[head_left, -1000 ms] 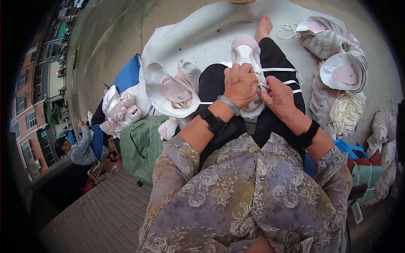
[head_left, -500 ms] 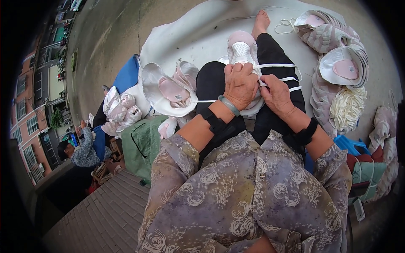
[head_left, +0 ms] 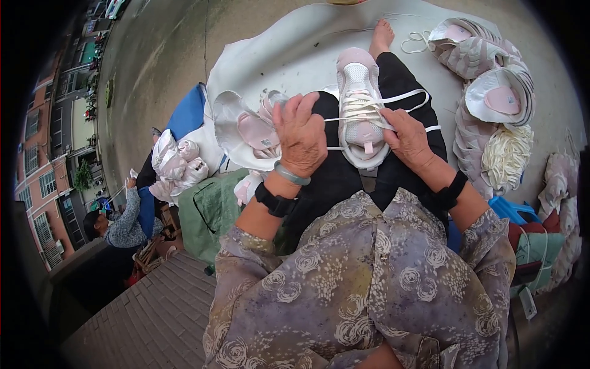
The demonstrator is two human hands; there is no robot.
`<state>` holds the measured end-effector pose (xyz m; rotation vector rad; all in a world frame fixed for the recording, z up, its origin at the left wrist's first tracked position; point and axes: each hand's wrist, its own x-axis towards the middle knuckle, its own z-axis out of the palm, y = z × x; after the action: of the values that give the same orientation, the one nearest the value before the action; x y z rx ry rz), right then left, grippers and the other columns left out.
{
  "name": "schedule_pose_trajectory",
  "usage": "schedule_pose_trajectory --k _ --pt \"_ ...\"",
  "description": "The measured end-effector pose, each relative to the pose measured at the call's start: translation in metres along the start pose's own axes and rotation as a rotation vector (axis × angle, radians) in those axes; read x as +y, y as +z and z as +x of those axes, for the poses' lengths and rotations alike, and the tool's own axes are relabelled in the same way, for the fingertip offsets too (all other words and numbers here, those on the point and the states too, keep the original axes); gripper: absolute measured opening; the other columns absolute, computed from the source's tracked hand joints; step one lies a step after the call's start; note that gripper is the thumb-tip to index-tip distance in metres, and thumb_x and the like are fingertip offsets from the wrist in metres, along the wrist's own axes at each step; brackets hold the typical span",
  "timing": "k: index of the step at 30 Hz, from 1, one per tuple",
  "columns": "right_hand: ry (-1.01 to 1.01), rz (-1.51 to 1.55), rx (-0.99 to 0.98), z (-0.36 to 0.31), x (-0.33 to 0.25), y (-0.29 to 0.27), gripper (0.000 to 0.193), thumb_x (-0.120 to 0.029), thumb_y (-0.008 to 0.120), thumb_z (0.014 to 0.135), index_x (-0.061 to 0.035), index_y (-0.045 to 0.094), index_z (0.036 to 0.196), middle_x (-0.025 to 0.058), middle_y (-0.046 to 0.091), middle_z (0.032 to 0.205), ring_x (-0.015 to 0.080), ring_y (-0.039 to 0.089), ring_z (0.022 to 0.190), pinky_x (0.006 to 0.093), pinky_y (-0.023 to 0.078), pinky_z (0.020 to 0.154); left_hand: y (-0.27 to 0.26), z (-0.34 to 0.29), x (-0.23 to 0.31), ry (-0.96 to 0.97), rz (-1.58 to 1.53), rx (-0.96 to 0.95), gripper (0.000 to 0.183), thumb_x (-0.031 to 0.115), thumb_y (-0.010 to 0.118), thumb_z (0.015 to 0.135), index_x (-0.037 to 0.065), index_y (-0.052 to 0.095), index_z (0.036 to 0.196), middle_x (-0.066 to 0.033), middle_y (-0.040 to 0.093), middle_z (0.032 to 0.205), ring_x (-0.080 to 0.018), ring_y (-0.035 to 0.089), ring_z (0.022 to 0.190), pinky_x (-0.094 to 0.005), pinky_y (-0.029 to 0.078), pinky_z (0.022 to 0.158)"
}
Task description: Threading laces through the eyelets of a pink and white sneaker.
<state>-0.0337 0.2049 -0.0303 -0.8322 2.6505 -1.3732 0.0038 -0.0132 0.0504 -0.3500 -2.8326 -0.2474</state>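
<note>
A pale pink and white shoe upper (head_left: 362, 132) lies across my black-trousered thighs, toe pointing away, with white shoelace (head_left: 359, 101) crossing its tongue in rows. My left hand (head_left: 300, 136) is left of it, fingers closed on a lace stretched taut from the upper. What the fingertips grip is partly hidden by the back of the hand. Thumb and forefinger of my right hand (head_left: 405, 136) pinch the upper's right edge beside the eyelets. Loose lace loops out to the right past that hand. Another lace length runs leftward from the upper, below the taut one.
Nested uppers (head_left: 243, 126) rest by my left knee, beside a green bag (head_left: 212, 212). Stacked uppers (head_left: 491, 61) and a bundle of cream laces (head_left: 507, 157) lie right on the white sheet (head_left: 264, 61). Another person (head_left: 126, 218) sits at far left near more uppers (head_left: 175, 160).
My left hand has moved left off the upper, drawing the lace out taut and uncovering the lacing and tongue. The lace loops on the right have shortened. My right hand stays at the edge.
</note>
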Motion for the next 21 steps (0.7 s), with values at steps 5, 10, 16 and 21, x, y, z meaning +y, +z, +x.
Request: schedule_pose_trajectory --k 5,10,16,21 --pt "-0.004 0.015 0.046 -0.002 0.003 0.002 0.038 -0.006 0.059 0.068 -0.008 0.05 0.104 0.0114 0.048 0.078 0.03 0.053 0.071 0.037 0.044 0.062 -0.049 -0.098 -0.114 -0.366 0.391 0.022 0.005 0.008 0.055 0.067 0.005 0.052 0.07 -0.011 0.05 0.114 -0.0323 0.044 0.104 -0.0502 0.026 0.092" --pt "-0.008 -0.006 0.047 0.0 0.0 0.001 0.038 -0.007 0.06 0.068 -0.0079 0.051 0.105 0.0108 0.049 0.077 0.0281 0.053 0.07 0.0346 0.045 0.062 -0.056 -0.117 -0.108 -0.409 0.346 -0.081 0.012 0.011 0.06 0.068 0.006 0.056 0.078 -0.0126 0.05 0.112 -0.0322 0.046 0.098 -0.0473 0.031 0.086" --pt "0.298 0.318 0.013 0.005 -0.004 -0.004 0.029 -0.014 0.062 0.075 -0.005 0.05 0.099 0.0058 0.05 0.07 0.0144 0.05 0.061 0.0255 0.044 0.058 -0.002 -0.042 -0.029 -0.075 -0.145 -0.057 0.028 0.012 0.063 0.069 0.007 0.057 0.096 -0.0102 0.052 0.108 -0.0287 0.049 0.09 -0.0385 0.037 0.076" --pt "0.5 0.462 -0.061 0.017 0.003 0.001 0.012 -0.012 0.056 0.081 -0.0024 0.054 0.088 -0.0034 0.048 0.068 0.0031 0.043 0.061 0.017 0.037 0.055 0.032 -0.01 -0.001 -0.021 -0.129 -0.114 0.022 0.012 0.061 0.071 0.006 0.057 0.091 -0.0093 0.052 0.104 -0.0278 0.048 0.087 -0.0387 0.037 0.073"
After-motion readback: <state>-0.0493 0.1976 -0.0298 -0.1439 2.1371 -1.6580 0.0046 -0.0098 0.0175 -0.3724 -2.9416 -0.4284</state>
